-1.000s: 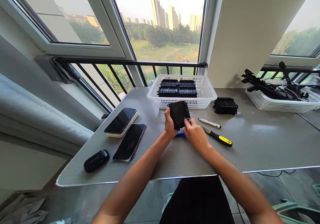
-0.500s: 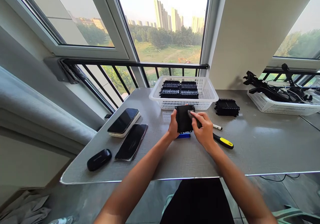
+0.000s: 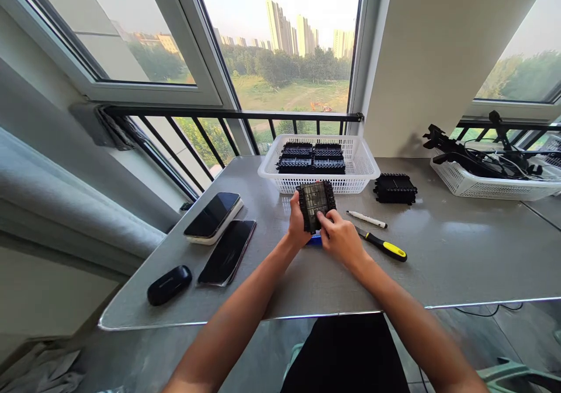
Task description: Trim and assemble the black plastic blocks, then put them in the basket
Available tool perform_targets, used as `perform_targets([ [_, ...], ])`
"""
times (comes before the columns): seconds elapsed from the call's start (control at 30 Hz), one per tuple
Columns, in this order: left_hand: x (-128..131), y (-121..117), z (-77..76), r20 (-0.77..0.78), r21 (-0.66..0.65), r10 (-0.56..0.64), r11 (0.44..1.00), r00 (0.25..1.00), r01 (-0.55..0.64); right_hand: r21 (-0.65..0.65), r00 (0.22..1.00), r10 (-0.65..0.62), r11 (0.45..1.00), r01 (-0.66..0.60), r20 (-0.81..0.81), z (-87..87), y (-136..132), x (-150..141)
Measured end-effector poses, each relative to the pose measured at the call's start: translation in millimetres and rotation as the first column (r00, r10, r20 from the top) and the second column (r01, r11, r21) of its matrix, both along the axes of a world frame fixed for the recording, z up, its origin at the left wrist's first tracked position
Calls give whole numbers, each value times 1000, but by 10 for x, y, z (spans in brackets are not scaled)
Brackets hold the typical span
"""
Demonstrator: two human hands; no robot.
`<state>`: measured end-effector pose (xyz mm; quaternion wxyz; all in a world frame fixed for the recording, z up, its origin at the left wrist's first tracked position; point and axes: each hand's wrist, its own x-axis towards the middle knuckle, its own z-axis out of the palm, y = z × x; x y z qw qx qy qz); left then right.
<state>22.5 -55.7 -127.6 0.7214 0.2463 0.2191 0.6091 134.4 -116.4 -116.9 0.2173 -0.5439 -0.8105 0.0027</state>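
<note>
A black plastic block [image 3: 314, 197] with toothed side edges is held up above the table, its ribbed, compartmented face towards me. Along its left side, my left hand [image 3: 298, 224] is closed around it. The fingers of my right hand [image 3: 338, 233] press on its lower right part; whether a smaller piece sits under the fingertips I cannot tell. A blue object [image 3: 314, 240] lies on the table beneath, partly hidden by my hands. To the right are a white marker pen [image 3: 367, 219] and a yellow-and-black handled tool [image 3: 388, 248], its tip behind my right hand.
A white plastic basket [image 3: 362, 173] holding several similar black blocks stands behind my hands. Another black block [image 3: 395, 188] lies beside it. Farther right, a second basket [image 3: 486, 187] carries black parts and cables. Two phones [image 3: 213, 216] [image 3: 228, 252] and a black case [image 3: 169, 285] are at left.
The block has been turned from its plain dark face to its ribbed one and moved slightly left. My right hand has shifted left and down, uncovering the marker pen.
</note>
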Motion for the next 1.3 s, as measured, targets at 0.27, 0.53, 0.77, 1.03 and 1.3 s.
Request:
perform_targets([
  [0.27,-78,31,31,37,-14,2,1000,999,-2,-32,991,85,996,-89,-108,-14,5,23],
  [0.53,-51,2,17,-24,-14,-11,1000,1000,11,225,865,79,974,40,-496,-72,65,131],
  [0.77,-1,-35,-1,-11,-27,-50,998,999,49,59,995,44,997,-39,-87,-97,59,77],
  [1.03,-82,22,13,23,-3,3,1000,1000,-3,10,983,172,985,-173,65,22,-28,37],
  [1.3,-41,-22,37,14,-27,-51,998,999,52,187,933,64,982,3,-354,-100,37,109],
])
